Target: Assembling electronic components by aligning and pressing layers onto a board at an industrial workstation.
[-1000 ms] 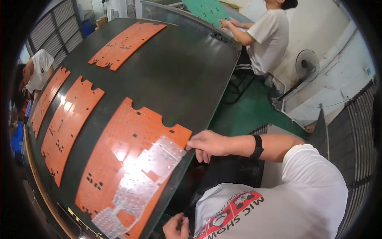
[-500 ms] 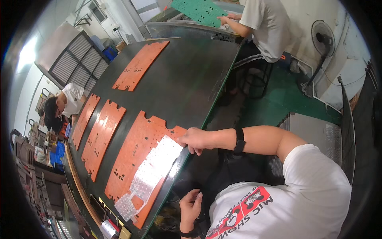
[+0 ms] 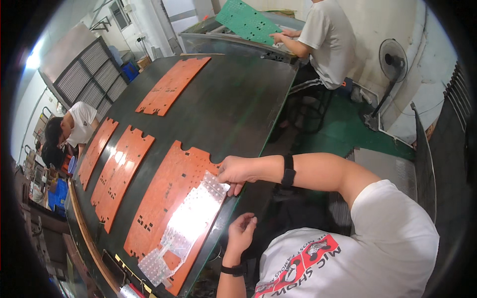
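Observation:
My right hand (image 3: 234, 173) pinches the upper corner of a thin, shiny silver sheet (image 3: 191, 213) dotted with small holes or bumps. The sheet lies along the right side of a large orange board (image 3: 161, 191) with notches and square cutouts, near the table edge. Glare hides part of its surface. Below it, just off that edge, my left hand (image 3: 242, 231) is raised with its fingers curled and the thumb close to the fingertips. Whether anything small is between them, I cannot make out.
Three more orange boards, among them a middle one (image 3: 121, 174) and a far one (image 3: 174, 85), lie on the dark table (image 3: 233, 109). At the far end a seated person (image 3: 328, 44) holds a green board (image 3: 248, 21). Another person (image 3: 74, 124) bends at the left. A fan (image 3: 392, 60) stands right.
My left hand has risen toward the table edge, its fingers more curled. My right hand stays at the sheet's corner, with the wrist slightly shifted. The whole view has moved a little.

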`<state>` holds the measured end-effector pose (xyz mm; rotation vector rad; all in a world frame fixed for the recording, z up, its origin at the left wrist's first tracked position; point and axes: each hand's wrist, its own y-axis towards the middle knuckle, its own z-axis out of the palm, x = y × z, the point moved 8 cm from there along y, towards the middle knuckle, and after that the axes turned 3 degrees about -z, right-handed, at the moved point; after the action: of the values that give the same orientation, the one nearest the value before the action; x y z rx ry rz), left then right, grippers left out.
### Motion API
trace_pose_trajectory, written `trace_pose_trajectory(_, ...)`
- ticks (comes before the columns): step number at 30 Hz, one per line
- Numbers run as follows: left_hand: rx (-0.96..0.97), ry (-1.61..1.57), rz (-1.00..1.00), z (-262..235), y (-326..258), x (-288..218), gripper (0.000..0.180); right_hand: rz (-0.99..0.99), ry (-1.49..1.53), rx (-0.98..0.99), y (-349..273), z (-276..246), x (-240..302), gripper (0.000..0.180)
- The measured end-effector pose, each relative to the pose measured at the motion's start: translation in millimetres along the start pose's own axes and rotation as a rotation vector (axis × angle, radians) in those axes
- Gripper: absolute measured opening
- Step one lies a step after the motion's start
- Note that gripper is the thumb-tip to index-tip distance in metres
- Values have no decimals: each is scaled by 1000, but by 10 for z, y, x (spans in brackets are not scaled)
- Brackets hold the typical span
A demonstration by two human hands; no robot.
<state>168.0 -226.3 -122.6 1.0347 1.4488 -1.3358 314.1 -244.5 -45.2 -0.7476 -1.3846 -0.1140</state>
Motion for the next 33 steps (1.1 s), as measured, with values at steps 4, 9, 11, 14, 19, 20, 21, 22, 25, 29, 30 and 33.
trace_pose_trajectory(4,-102,-120,71,-63,31,23,31,-107,-122,39,-192,149,239,26)
trace_pose_trajectory(9,-256,-72,133,-78,-97,24,30,-163,-182,-15,-763,-102,325,24)
trace_pose_trajectory(11,-300,-100,146,-70,-156,-21,27,-168,-134,-36,-868,-272,239,23)
trace_pose_trajectory(14,-441,163,288,-144,-218,-25,20,-146,-71,-88,-963,-576,57,22)
trace_pose_trajectory(19,-500,520,358,-86,-332,-318,20,-112,-33,-188,-1214,-1041,-228,22)
trace_pose_trajectory(20,-488,482,312,-97,-360,-259,20,-144,-73,-193,-1267,-1087,-239,23)
trace_pose_trajectory(21,-478,445,265,-103,-367,-216,20,-177,-113,-196,-1333,-1135,-257,24)
trace_pose_trajectory(22,-466,582,366,-67,-403,-319,22,-175,-147,-227,-1402,-1213,-301,24)
trace_pose_trajectory(25,-475,526,409,37,-410,-324,26,-183,-112,-326,-1738,-1299,-421,24)
trace_pose_trajectory(29,-468,488,591,207,-449,-578,49,-227,-62,-421,-2095,-1442,-625,23)
trace_pose_trajectory(30,-477,509,616,232,-477,-573,58,-235,-67,-399,-2128,-1412,-639,23)
trace_pose_trajectory(33,-412,524,552,342,-391,-639,60,-226,17,-506,-2347,-1510,-702,22)
